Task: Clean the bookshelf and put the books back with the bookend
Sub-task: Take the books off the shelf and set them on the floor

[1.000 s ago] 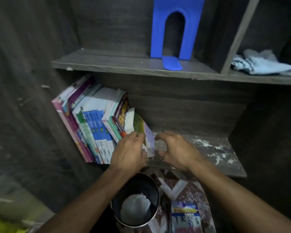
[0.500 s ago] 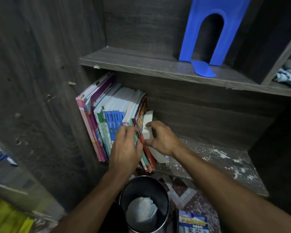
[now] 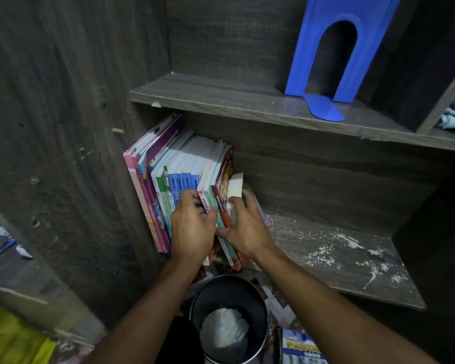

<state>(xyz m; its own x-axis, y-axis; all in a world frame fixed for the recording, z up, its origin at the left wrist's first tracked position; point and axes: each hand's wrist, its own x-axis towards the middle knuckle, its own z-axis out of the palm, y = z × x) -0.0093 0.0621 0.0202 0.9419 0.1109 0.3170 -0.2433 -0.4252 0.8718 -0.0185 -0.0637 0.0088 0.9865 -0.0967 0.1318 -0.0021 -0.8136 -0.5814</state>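
Head view: row of colourful paperback books (image 3: 184, 164) leans left on dusty lower wooden shelf (image 3: 339, 258), unsupported; blue arched bookend (image 3: 326, 56) stands on shelf above (image 3: 221, 95). Risk: pulling a few out lets the rest topple or slide off the edge. L hand (image 3: 192, 227) grip curls round mid spines, R hand (image 3: 247, 232) wraps outermost book.

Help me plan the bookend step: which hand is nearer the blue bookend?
Right. The right hand grips the end book, one shelf below and left of the blue bookend; the left hand holds the books farther to the left.
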